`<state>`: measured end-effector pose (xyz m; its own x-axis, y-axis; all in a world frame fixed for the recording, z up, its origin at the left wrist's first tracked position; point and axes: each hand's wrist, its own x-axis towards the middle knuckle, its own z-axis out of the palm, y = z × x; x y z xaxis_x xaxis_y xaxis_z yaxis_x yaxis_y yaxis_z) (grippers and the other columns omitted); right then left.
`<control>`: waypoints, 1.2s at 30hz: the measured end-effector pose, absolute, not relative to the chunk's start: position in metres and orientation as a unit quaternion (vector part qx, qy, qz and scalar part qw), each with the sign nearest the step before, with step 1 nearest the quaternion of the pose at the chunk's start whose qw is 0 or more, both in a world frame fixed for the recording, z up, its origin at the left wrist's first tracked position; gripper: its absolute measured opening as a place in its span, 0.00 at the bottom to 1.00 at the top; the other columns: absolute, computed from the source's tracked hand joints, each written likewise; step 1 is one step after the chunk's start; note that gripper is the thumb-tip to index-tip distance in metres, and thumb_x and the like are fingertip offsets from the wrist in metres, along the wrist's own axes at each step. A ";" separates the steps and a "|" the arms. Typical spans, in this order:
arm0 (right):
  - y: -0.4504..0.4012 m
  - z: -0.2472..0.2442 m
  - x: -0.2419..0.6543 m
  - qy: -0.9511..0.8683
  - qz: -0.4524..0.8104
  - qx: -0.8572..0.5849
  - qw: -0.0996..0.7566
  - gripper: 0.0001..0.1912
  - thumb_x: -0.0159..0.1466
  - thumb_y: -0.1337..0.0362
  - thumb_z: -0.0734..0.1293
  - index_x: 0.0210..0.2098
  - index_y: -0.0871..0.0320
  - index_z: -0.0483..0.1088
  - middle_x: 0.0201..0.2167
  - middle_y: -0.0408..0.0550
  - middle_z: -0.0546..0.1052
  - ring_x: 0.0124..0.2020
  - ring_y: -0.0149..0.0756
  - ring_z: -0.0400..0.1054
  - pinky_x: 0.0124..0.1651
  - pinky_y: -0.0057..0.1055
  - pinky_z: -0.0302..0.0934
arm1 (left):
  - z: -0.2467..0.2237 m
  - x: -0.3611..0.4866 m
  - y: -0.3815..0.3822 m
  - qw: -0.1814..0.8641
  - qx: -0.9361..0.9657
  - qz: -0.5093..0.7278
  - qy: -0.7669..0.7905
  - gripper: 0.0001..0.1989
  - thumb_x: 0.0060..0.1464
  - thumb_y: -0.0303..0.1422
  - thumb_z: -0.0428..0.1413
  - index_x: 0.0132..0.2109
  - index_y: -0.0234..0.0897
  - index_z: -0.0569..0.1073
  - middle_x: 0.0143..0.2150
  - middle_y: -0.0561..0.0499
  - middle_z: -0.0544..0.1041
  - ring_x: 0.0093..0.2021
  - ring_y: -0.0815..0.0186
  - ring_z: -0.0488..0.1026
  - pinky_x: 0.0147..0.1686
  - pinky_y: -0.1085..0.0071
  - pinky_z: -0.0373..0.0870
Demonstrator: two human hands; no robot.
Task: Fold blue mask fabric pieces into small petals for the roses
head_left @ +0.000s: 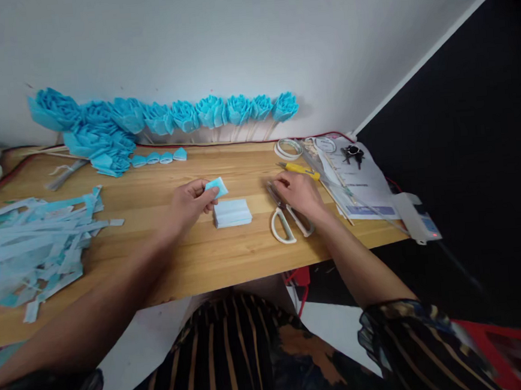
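A small square piece of light blue and white sheet (217, 187) is pinched between the thumb and fingers of my left hand (195, 199). Just below it on the wooden table lies a neat stack of pale cut pieces (232, 213). My right hand (297, 191) is over the blades of white-handled scissors (283, 227), its fingers curled together and slightly blurred. Whether it grips the scissors or something else is hidden. A yellow glue gun or cutter-like tool (302, 170) lies right behind that hand.
Blue handmade flowers (212, 111) on sticks lean along the wall. Small folded blue pieces (166, 158) sit in a row. Offcut strips (43, 242) heap at left. Tape rolls (289, 149), keys (352, 154), a printed sheet (368, 189) and a power strip (414, 218) are at right.
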<state>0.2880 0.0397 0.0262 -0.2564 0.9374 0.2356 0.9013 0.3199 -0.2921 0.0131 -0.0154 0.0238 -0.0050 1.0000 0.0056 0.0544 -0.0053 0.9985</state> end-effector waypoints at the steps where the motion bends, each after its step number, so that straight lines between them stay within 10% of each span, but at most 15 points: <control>1: 0.038 0.026 0.289 -0.792 0.063 -0.578 0.188 0.11 0.67 0.64 0.63 0.36 0.56 0.79 0.34 0.48 0.83 0.36 0.39 0.75 0.37 0.32 0.60 | 0.025 0.013 -0.016 0.483 0.514 0.486 0.517 0.12 0.49 0.39 0.62 0.28 0.35 0.72 0.22 0.54 0.73 0.21 0.73 0.65 0.25 0.74 0.63; 24: 0.033 0.000 0.290 -0.728 0.183 -0.596 0.285 0.07 0.64 0.64 0.64 0.32 0.57 0.74 0.29 0.47 0.79 0.32 0.38 0.73 0.38 0.34 0.63 | 0.025 0.015 -0.019 0.499 0.518 0.475 0.507 0.13 0.48 0.40 0.63 0.28 0.35 0.72 0.22 0.54 0.73 0.22 0.73 0.65 0.25 0.74 0.62; 36: 0.020 0.037 0.269 -0.660 0.306 -0.503 0.467 0.06 0.61 0.60 0.69 0.32 0.56 0.76 0.27 0.42 0.77 0.27 0.30 0.68 0.33 0.30 0.65 | 0.030 0.017 -0.023 0.555 0.485 0.452 0.503 0.16 0.48 0.42 0.65 0.27 0.35 0.71 0.22 0.54 0.73 0.21 0.74 0.66 0.24 0.75 0.64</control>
